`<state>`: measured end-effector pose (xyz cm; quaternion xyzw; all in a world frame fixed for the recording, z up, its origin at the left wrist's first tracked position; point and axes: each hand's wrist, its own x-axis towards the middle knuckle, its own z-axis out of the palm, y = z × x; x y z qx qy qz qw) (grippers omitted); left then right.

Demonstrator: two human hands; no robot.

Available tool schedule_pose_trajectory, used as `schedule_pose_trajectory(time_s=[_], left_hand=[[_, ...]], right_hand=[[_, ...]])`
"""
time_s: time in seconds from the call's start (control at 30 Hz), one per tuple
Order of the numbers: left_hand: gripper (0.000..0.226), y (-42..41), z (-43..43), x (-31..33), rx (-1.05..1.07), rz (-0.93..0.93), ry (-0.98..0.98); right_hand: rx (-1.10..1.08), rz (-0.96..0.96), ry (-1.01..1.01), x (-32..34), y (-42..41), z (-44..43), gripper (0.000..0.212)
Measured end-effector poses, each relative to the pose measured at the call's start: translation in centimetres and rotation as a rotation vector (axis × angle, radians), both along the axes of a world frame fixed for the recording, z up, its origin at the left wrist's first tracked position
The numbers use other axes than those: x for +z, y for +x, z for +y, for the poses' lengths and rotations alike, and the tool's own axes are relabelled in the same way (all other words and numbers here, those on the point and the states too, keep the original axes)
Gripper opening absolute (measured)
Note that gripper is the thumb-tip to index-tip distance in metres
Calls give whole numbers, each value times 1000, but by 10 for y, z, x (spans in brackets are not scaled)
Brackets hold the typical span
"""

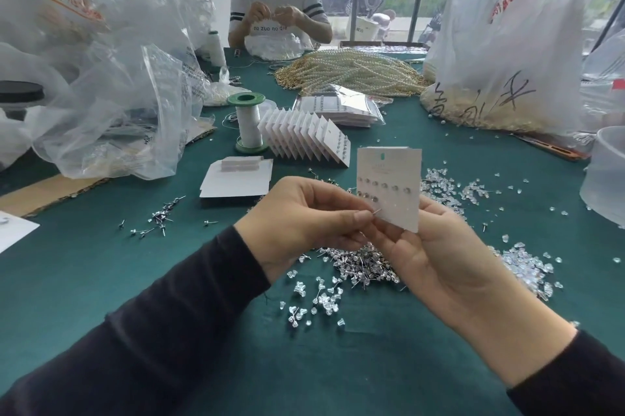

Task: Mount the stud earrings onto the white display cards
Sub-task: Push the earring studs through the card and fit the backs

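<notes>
My right hand (436,256) holds a white display card (395,209) upright above the green table. The card carries several studs in two rows. My left hand (304,216) pinches one stud earring (376,212) with its pin tip at the card's lower left part. A heap of loose stud earrings (362,263) lies on the cloth right below my hands. Clear plastic earring backs (321,300) are scattered in front of it.
Filled cards (304,134) stand fanned in a row behind, blank cards (236,182) to their left, and a green-capped thread spool (248,121) beside them. More studs (162,216) lie at left. Plastic bags (111,94), pearl strands (348,72) and another person (274,9) are across the table.
</notes>
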<state>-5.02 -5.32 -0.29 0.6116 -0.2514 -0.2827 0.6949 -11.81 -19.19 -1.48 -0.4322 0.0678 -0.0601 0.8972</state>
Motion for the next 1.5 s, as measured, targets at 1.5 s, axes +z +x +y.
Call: schedule_pose_trajectory(time_s=[1.5], left_hand=[[27, -4, 1, 5, 25, 195, 124]], right_hand=[[-648, -452, -1555, -12, -2, 4, 6]])
